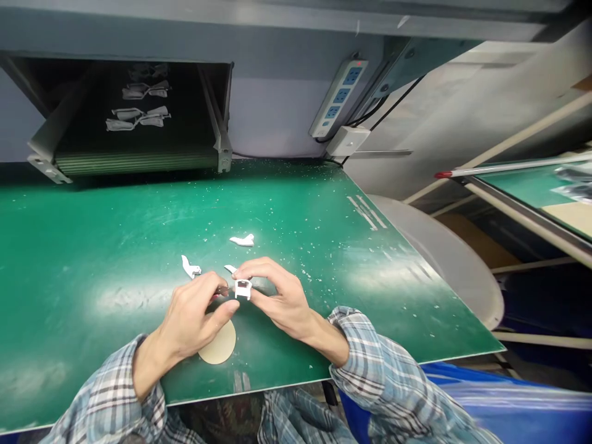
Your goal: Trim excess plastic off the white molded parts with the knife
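My right hand (277, 296) pinches a small white plastic part (243, 288) just above the green work table (115, 246). My left hand (194, 317) is closed beside it, its fingertips pressed against the part's left side around a small thin tool that I cannot make out. Two loose white plastic pieces lie on the mat just beyond my hands, one piece (190, 267) at the left and another piece (243, 240) farther back. A thin white sliver (230, 269) pokes out behind my right fingers.
A tan round disc (219, 348) lies under my left wrist. A dark conveyor belt (139, 117) at the back left carries several white parts. A power strip (338, 97) hangs on the back wall. A large pale round bin (444, 259) stands right of the table.
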{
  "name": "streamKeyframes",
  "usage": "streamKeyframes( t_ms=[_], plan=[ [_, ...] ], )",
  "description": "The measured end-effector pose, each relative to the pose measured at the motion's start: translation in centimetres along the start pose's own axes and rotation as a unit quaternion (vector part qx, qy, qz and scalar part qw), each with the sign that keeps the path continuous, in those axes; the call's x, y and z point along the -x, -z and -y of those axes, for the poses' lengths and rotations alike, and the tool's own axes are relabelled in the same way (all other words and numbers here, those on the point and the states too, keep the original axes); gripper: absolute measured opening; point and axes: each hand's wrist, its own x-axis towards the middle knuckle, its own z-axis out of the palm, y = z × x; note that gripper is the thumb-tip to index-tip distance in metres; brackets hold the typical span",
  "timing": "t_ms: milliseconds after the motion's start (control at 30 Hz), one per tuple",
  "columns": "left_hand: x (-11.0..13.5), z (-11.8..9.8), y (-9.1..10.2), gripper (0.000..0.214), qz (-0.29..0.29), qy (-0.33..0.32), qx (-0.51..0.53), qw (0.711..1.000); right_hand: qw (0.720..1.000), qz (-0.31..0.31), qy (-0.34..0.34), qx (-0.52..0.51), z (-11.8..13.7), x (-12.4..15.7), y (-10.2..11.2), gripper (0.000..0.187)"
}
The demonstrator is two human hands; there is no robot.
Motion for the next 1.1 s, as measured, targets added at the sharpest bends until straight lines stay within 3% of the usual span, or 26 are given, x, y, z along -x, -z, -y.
streamKeyframes(
  t_ms=[200,667,1000,1100],
  plan=[
    [0.26,0.14,-0.17,0.033,0.075,0.049,0.042,0.995,1.000,0.007,0.013,0.021,-0.02,0.11,0.12,0.026],
    [0.20,-0.05,-0.13,0.038,0.105,0.068,0.070,0.990,0.992,-0.005,0.074,0.098,0.37,-0.21,0.20,0.022],
    [0.41,0.45,0.04,0.039,0.161,0.096,0.113,0.976,0.992,0.001,0.066,0.105,0.48,-0.27,0.16,0.017],
    [0.54,0.42,-0.16,0.041,0.138,0.088,0.106,0.981,0.993,0.000,0.055,0.100,0.34,-0.07,0.02,0.018]
  ],
)
